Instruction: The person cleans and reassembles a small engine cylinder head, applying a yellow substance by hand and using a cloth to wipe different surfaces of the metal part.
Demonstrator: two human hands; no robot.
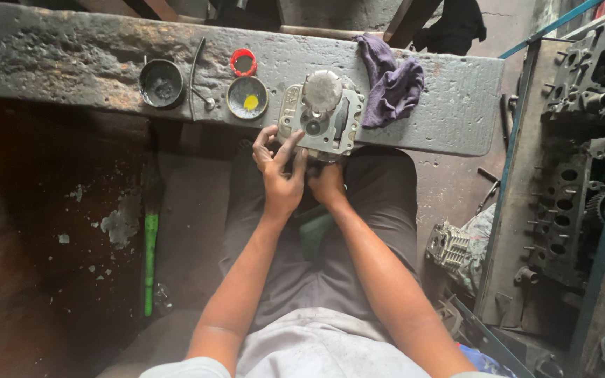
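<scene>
Metal engine part [322, 117] at near edge of concrete bench [456, 105], overhanging lap. Left hand [279, 170] on its lower left side, fingers spread against casting. Right hand [327, 183] tucked under part, grip hidden, cannot tell. Purple rag [391, 82] just beside, right. Two round tins [247, 97] and red ring [243, 61] to left.

purple rag [391, 82] | two round tins [161, 82] [247, 97] | red ring [243, 62] | green-handled tool [150, 245] | engine blocks on rack [593, 70]
</scene>
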